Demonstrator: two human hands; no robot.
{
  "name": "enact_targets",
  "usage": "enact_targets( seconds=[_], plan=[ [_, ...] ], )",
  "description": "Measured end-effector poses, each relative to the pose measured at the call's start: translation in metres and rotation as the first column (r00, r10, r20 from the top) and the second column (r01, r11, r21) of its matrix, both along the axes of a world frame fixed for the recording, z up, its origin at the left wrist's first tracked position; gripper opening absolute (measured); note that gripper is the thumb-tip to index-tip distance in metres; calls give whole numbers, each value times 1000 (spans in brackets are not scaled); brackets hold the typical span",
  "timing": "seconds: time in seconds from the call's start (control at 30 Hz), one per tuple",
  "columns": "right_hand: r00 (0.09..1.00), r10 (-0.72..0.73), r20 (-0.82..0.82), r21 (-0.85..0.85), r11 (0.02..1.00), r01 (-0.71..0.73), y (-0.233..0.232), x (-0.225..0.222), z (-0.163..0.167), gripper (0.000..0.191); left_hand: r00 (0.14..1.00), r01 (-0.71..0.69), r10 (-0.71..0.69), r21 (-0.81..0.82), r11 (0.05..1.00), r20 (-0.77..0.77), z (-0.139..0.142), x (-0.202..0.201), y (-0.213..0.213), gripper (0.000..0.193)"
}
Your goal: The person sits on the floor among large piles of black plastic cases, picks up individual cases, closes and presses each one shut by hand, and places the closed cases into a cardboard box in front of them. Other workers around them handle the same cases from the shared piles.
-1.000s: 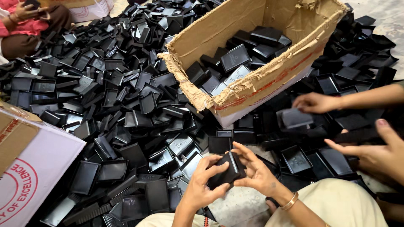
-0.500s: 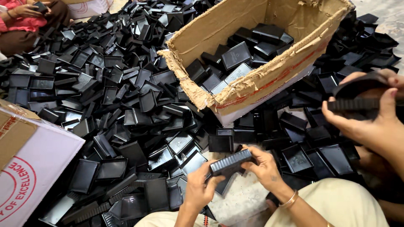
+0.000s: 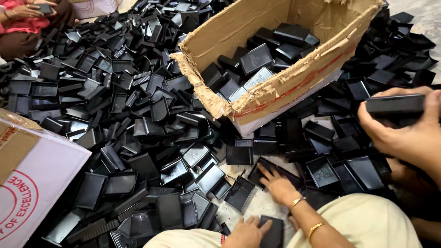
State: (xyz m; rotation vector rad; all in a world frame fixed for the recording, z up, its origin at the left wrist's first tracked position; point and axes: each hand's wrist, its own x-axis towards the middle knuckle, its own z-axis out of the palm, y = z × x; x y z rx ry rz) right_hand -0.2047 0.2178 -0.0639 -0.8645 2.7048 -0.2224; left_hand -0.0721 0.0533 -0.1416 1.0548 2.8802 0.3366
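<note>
My left hand (image 3: 245, 232) is low by my lap and grips a flat black plastic case (image 3: 274, 232) at its edge. My right hand (image 3: 278, 186) is stretched forward onto the floor, fingers spread and touching a black plastic tray (image 3: 262, 171) at the near side of a big heap of black trays and lids (image 3: 138, 105). It holds nothing. Gold bangles show on my right wrist. My knees in cream cloth (image 3: 367, 220) fill the bottom edge.
A torn cardboard box (image 3: 275, 94) partly filled with black cases stands in the middle. A co-worker's hands (image 3: 404, 138) at the right hold a black case (image 3: 395, 104) raised. A white carton (image 3: 41, 183) sits at the left. Another seated person (image 3: 23, 20) is at the top left.
Both my hands held one black case; now only my left keeps it, lowered to my lap, while my right has reached forward into the pile. The co-worker's hands stay raised with a case.
</note>
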Motion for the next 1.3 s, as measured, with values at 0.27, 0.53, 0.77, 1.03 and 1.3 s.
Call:
enact_targets(
  seconds=[0.27,0.53,0.77,1.03,1.3],
  plan=[
    [991,16,-131,82,997,-5,-10,4,23,39,682,-685,731,323,653,-30,95,-104,-124,26],
    [976,45,-213,12,999,-44,-13,-8,36,21,623,-767,774,108,633,-114,142,-171,-161,29],
    [990,-123,-71,24,992,125,-16,-17,25,54,690,-538,661,-401,741,295,107,-147,-107,104],
    [968,-125,217,-755,607,247,-5,-16,56,74,712,-666,593,629,402,375,139,-133,-125,68],
    [701,467,539,-819,97,566,-12,0,57,98,924,-375,170,895,243,341,163,-70,-75,44]
  ],
)
